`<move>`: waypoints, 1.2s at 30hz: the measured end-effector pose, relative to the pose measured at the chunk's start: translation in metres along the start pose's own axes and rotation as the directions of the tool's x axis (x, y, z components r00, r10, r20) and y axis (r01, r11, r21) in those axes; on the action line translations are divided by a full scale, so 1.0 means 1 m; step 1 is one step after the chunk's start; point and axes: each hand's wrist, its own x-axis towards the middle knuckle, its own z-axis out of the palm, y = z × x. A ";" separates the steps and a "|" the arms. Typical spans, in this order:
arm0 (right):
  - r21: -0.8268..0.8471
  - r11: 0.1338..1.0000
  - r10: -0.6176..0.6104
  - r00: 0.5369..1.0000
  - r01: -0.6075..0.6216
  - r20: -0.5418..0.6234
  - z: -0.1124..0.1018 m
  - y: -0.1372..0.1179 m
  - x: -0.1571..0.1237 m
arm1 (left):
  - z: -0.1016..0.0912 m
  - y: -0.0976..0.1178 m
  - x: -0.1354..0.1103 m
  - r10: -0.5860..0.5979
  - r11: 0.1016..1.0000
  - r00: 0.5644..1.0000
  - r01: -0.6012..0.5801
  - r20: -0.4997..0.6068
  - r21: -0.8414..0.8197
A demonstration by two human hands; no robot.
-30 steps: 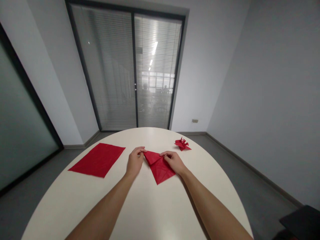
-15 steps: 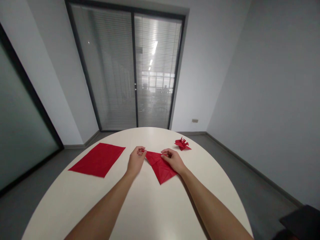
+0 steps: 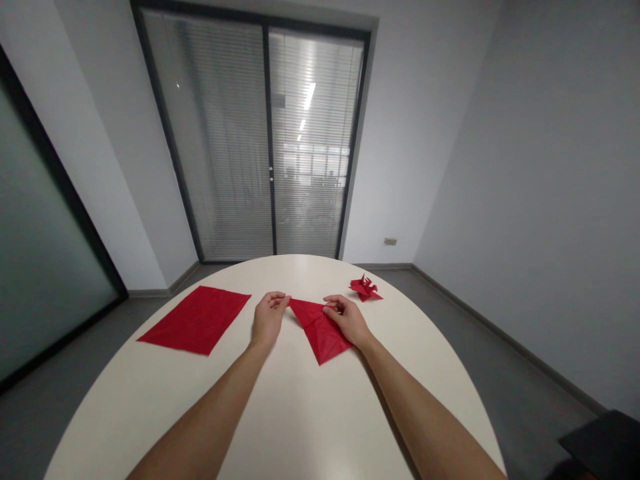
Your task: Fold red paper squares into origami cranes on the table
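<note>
A red paper folded into a triangle [image 3: 317,330] lies flat on the round white table [image 3: 300,413] in front of me. My right hand [image 3: 347,319] rests on its right upper edge with fingers curled, pressing the paper down. My left hand [image 3: 269,317] sits just left of the paper's far left corner, fingers curled in, fingertips close to that corner; whether they touch it I cannot tell.
A flat red paper sheet [image 3: 196,319] lies to the left on the table. A small folded red paper figure [image 3: 365,288] stands at the far right. Glass doors with blinds [image 3: 260,140] are behind the table. A dark object [image 3: 600,440] shows at bottom right.
The raised flap at the paper's left corner has been laid flat. My left hand has drawn back slightly from the corner. My right hand stays on the paper.
</note>
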 end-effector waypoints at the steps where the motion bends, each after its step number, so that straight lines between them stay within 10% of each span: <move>1: 0.000 1.000 0.000 1.000 0.000 -0.003 0.000 0.000 0.000 | 0.000 0.000 0.000 0.004 1.000 1.000 -0.004 -0.001 0.006; 8: -0.025 1.000 -0.016 0.995 0.013 -0.096 -0.001 0.003 0.000 | -0.005 0.007 -0.004 0.249 0.940 0.966 -0.224 -0.070 0.258; 12: -0.047 0.998 -0.040 0.994 0.035 -0.102 0.001 -0.002 -0.002 | -0.001 0.021 -0.019 0.524 0.690 0.836 -0.529 0.164 0.493; 17: -0.019 0.997 -0.079 0.997 0.079 -0.011 0.009 -0.015 -0.008 | 0.011 0.030 -0.036 0.465 0.483 0.734 -0.679 0.496 0.552; 36: -0.134 0.977 -0.184 0.972 0.165 -0.143 0.004 -0.012 -0.006 | 0.003 0.028 -0.029 0.498 0.604 0.834 -0.529 0.235 0.597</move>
